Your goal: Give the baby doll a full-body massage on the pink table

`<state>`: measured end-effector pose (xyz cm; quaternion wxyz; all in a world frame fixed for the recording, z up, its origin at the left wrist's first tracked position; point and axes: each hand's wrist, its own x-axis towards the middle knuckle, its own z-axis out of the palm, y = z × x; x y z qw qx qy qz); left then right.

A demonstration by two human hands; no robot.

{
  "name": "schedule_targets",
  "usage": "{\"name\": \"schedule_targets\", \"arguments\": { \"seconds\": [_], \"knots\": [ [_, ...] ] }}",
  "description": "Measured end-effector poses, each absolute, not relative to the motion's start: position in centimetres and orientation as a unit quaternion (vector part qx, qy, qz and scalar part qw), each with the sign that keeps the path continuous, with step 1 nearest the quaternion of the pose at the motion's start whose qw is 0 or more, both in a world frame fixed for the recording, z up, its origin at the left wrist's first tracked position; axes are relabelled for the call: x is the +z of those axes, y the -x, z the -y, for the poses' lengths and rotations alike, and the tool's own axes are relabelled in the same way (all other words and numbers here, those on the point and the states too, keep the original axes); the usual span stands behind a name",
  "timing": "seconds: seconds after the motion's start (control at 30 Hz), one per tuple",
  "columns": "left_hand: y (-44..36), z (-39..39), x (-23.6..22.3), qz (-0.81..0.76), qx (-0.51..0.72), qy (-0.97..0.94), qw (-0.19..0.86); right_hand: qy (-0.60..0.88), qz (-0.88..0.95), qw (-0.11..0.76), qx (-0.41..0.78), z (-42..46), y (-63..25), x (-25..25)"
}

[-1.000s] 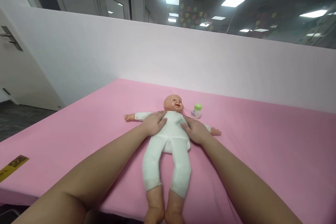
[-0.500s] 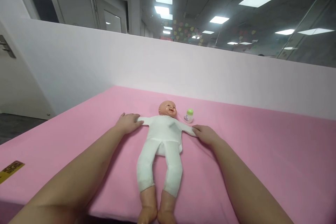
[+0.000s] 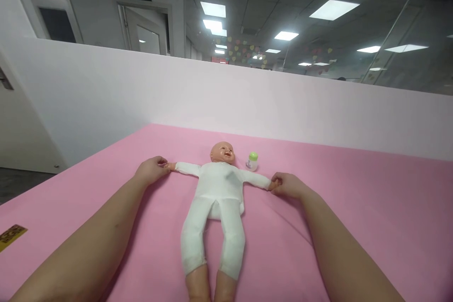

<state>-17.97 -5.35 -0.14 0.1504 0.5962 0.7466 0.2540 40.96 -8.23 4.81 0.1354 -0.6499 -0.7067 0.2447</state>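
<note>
A baby doll (image 3: 220, 186) with a white cloth body lies on its back on the pink sheet (image 3: 283, 250), its arms stretched out to both sides. My left hand (image 3: 152, 171) is closed on the small hand of the doll's arm at the left. At the right, my right hand (image 3: 289, 185) pinches the doll's other hand between thumb and fingers. A small baby bottle (image 3: 252, 162) with a green cap stands near the doll's head, apart from my hands. The doll's feet are cut off by the lower edge of the view.
Behind the sheet runs a low white wall (image 3: 226, 96), with glass above it at the right. A yellow and black sticker (image 3: 12, 237) lies at the left front. Beyond the left edge are a door (image 3: 23, 127) and dark floor.
Both my hands have slid outward along the doll's arms from the sleeves to its hands, which now show partly. The view has tilted up a little.
</note>
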Motion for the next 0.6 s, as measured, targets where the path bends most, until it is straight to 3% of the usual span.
{"name": "schedule_targets", "arguments": {
  "seconds": [0.13,0.33,0.47,0.6],
  "knots": [
    [17.3,5.0,-0.6,-0.721,0.286,-0.6,0.196,0.654,0.668,0.219,0.278,8.0,-40.7,4.4],
    [17.8,4.4,-1.9,-0.705,0.278,-0.629,0.174,0.551,0.535,0.361,0.528,7.4,-42.2,2.1],
    [17.7,4.4,-1.8,-0.689,0.287,-0.639,0.186,0.494,0.506,0.379,0.597,6.6,-43.4,1.1],
    [17.4,4.4,-1.7,-0.665,0.38,-0.601,0.228,0.467,0.499,0.383,0.622,5.9,-43.7,0.4]
  ]
}}
